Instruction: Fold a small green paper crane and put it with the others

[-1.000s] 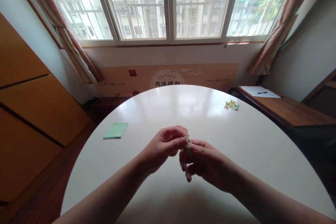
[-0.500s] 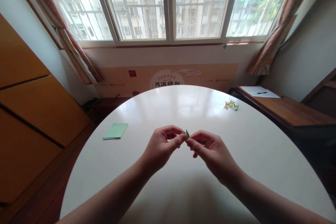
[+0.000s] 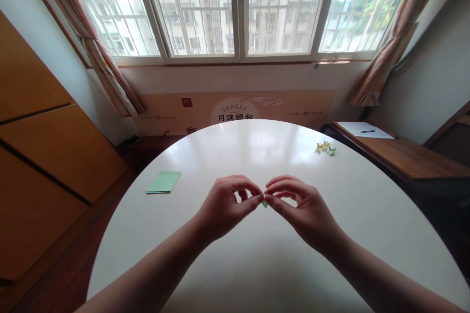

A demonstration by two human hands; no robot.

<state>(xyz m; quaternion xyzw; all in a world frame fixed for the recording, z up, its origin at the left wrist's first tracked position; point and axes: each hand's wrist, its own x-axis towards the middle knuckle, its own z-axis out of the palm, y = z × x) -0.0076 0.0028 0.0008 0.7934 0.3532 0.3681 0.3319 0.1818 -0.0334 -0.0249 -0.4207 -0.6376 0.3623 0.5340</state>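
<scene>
Over the middle of the round white table (image 3: 367,215), my left hand (image 3: 227,205) and my right hand (image 3: 299,208) meet fingertip to fingertip. Both pinch a tiny folded green paper piece (image 3: 264,202), most of it hidden by the fingertips. The other fingers of each hand curl in above the pinch. Both hands hover a little above the tabletop.
A stack of green paper sheets (image 3: 163,182) lies on the table's left side. A few small folded yellow and green paper figures (image 3: 325,148) sit at the far right. A wooden side desk (image 3: 404,156) with a paper and pen stands right; wooden cabinets (image 3: 44,156) stand left.
The green paper was a longer strip held upright between both hands a second ago; now only a tiny bit shows. My right hand has turned palm-down and both hands pinch it.
</scene>
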